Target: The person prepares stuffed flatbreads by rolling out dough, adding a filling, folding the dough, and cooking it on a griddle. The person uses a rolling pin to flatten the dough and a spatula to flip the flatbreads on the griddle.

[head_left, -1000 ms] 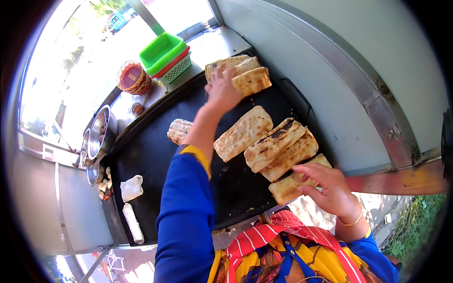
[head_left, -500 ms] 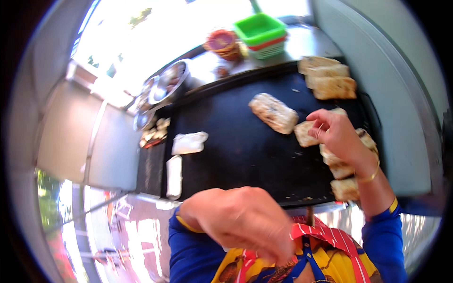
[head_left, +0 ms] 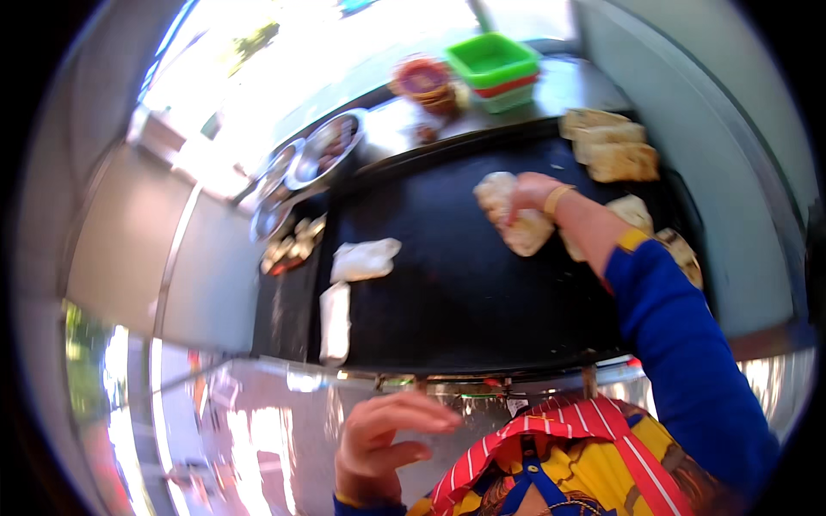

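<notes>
A large, browned, folded flatbread lies on the black griddle, right of its middle. My right hand reaches across from the right, its fingers closed on the bread's right side; the fingertips are partly hidden and blurred. Low in front of the griddle, my left hand hangs in the air with nothing in it, thumb apart from the fingers. Toward the left edge lie two pale, raw-looking dough pieces, one crosswise and one lengthwise. Beneath my right forearm, more browned flatbreads show in part.
Several browned flatbreads overlap at the far right corner. Behind the griddle stand stacked green and red baskets and a brownish stack of containers. Metal bowls and small pale pieces sit left. A grey wall bounds the right.
My right hand has moved left and away from me, from the smaller breads onto the large flatbread. My left hand has dropped back toward me and opened. The view has shifted slightly.
</notes>
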`<state>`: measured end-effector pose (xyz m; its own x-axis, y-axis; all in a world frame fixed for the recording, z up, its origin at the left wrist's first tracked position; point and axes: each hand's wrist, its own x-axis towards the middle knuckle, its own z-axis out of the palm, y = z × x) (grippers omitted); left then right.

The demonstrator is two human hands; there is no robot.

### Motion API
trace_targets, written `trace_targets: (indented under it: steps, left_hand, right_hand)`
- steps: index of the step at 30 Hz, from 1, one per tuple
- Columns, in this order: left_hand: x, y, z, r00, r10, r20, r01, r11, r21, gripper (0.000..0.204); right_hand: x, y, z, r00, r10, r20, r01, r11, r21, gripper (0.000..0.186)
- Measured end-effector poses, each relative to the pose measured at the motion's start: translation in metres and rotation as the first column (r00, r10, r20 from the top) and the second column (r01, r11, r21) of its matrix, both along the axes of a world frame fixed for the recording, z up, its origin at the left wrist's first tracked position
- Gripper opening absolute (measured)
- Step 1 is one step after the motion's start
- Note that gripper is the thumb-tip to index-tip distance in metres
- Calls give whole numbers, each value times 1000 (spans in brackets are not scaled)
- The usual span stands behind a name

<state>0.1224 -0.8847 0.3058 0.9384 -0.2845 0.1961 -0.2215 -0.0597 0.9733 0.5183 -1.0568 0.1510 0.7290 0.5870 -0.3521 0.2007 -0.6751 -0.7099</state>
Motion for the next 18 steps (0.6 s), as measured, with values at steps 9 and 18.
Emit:
trace_targets:
  steps: [9,18]
  left_hand:
    - [-9,-19,-46,974,227,-6,-227,974,-6,24]
    - [67,-52,-56,990,139,7,-123,849,514,24]
  right_hand:
    - [12,-20,41,957,105,270,-78,991,-108,54]
    - [52,-200,26,858,-26,514,124,979,-159,54]
